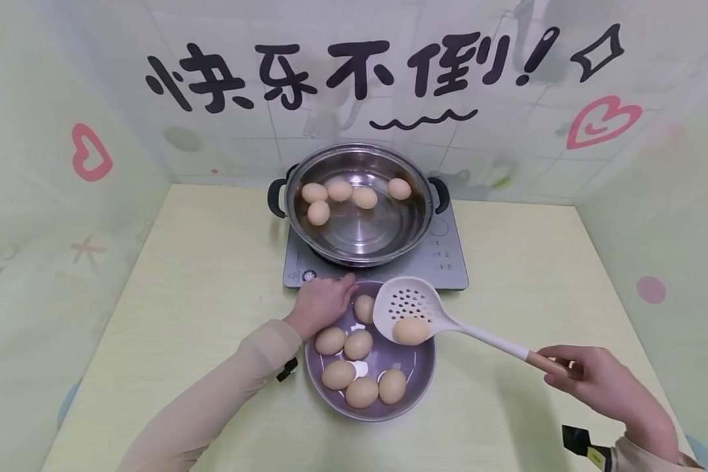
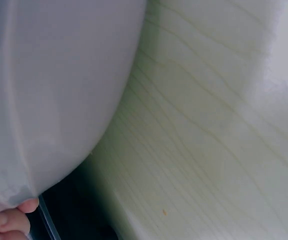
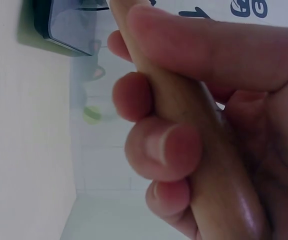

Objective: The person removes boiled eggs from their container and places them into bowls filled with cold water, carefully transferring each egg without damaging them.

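My left hand [image 1: 323,305] grips the far left rim of a purple-grey bowl [image 1: 420,375]; in the left wrist view its fingertips [image 2: 10,220] curl against the bowl's outer side. Several brown eggs [image 1: 362,392] lie inside the bowl. On the right, my right hand [image 1: 604,380] holds the wooden handle [image 3: 184,105] of a white slotted skimmer [image 1: 490,339], fingers and thumb wrapped round it. One egg [image 1: 411,331] rests in the skimmer's head, which is over the bowl's far right rim.
Behind the bowl, a wide steel pot [image 1: 360,254] with black side handles stands on a grey induction cooker [image 1: 448,275]. Several eggs [image 1: 364,197] are in the pot. Decorated walls [image 1: 354,124] close off the table [image 1: 212,275] at the back and both sides.
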Tool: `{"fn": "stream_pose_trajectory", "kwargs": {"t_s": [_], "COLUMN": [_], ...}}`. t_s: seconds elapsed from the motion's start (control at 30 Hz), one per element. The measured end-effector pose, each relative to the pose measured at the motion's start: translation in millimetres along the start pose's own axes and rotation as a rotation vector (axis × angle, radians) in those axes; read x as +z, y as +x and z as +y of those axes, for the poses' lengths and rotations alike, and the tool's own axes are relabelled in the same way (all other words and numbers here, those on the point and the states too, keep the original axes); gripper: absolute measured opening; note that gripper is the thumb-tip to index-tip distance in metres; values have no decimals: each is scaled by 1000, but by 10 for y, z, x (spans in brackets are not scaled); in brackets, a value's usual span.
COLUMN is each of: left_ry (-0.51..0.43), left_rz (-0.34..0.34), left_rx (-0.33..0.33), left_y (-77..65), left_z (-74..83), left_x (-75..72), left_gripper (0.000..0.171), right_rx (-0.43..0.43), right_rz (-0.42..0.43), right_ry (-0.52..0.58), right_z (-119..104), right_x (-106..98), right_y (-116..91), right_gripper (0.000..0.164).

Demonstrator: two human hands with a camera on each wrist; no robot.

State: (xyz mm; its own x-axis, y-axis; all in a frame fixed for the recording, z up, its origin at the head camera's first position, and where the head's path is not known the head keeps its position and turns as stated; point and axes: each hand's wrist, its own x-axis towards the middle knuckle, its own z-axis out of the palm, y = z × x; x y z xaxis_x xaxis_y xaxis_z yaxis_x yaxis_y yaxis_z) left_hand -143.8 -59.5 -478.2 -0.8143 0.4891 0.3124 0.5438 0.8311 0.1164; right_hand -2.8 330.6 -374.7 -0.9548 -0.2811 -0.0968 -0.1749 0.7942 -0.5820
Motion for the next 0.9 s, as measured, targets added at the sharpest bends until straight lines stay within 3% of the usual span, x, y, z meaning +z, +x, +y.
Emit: {"fn": "stream_pose_trajectory", "kwargs": {"t_s": [0.23, 0.63, 0.9], "left_ry": [-11, -2, -4], "left_rz": [-3, -17, -6], "left_rx": [-5, 1, -1], "left_y": [5, 11, -4], "left_z": [6, 3, 3], "left_x": [-8, -12, -6], "left_gripper": [21, 21, 21], "right_rx": [1, 87, 64], "right_rz": [14, -21, 37], "right_ry": [-53, -107, -143], "right_z": [5, -58, -64], "right_x": [29, 14, 31], "right_y": [71, 104, 93], "right_gripper": [25, 27, 31]}}
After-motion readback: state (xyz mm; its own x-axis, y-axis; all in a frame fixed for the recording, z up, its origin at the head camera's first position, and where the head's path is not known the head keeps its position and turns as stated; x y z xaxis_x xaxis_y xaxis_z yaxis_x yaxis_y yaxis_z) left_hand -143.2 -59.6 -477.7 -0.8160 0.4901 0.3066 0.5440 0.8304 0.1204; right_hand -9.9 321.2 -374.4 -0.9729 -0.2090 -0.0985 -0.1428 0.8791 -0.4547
